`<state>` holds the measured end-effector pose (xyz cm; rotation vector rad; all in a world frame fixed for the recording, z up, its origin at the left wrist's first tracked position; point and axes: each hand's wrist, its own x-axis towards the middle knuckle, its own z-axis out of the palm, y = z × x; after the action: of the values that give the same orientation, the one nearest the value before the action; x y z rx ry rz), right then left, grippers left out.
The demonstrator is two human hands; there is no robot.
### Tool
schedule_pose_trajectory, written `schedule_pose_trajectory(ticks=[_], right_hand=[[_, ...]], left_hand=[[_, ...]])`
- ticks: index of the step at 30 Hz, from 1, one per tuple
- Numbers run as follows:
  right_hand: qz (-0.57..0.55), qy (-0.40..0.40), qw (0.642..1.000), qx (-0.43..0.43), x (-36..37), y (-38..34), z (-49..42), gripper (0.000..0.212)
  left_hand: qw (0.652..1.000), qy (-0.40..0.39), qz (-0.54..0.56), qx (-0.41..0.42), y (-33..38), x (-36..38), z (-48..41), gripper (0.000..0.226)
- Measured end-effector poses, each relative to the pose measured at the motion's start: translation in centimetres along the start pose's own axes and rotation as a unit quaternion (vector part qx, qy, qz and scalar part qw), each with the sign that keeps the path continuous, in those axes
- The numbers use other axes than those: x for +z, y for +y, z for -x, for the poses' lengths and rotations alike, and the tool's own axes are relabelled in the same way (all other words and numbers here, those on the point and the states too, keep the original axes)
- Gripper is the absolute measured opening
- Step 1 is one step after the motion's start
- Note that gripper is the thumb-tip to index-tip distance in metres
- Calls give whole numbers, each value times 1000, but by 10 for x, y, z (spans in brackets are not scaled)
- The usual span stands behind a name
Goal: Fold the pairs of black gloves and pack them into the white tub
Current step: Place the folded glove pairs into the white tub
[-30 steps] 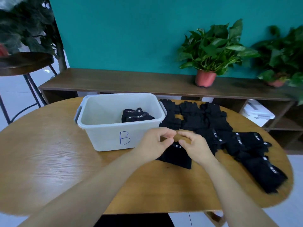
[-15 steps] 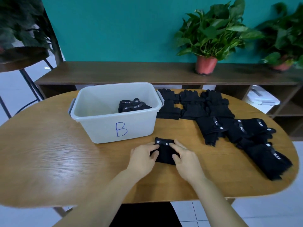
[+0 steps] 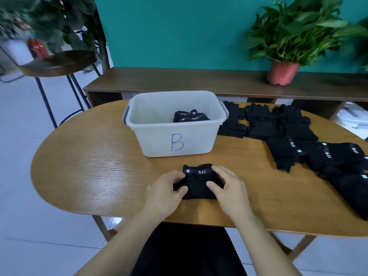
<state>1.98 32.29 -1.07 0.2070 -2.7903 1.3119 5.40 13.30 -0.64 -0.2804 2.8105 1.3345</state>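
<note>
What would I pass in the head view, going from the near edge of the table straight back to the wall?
First the table → folded glove pair → white tub → long wooden shelf → teal wall.

Just one view here: a wide-angle cam on the person's head, facing forward and tilted down over the bench [image 3: 79, 176]. Closest to the lens are the left hand [image 3: 165, 190] and right hand [image 3: 229, 188] on the folded gloves [image 3: 199, 184], low and centre. The white tub [image 3: 175, 136] sits mid-frame, further out. The shelf [image 3: 179, 80] and teal wall [image 3: 179, 26] are at the far end.
</note>
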Motion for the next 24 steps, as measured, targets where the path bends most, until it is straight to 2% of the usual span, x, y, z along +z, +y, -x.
schedule_pose_trajectory(ticks=[2,5,10,16,24], right_hand=[[47,13,998,43,-4,-6,-2,37],[87,-21,993,76,-7,-12,-3,24],[116,-44,988,93,-7,-21,-10,32],[124,-19,986,107,-3,-21,-10,32],[45,3,994,99,-2,-15,-8,27]], left_hand=[[999,-16,-43,-5,1,-1,0,38],[998,-37,-56,-5,5,1,-2,41],[998,-50,-14,-20,10,4,-7,39],[999,-45,13,-21,11,7,-9,38],[998,-41,49,1,16,7,-8,40]])
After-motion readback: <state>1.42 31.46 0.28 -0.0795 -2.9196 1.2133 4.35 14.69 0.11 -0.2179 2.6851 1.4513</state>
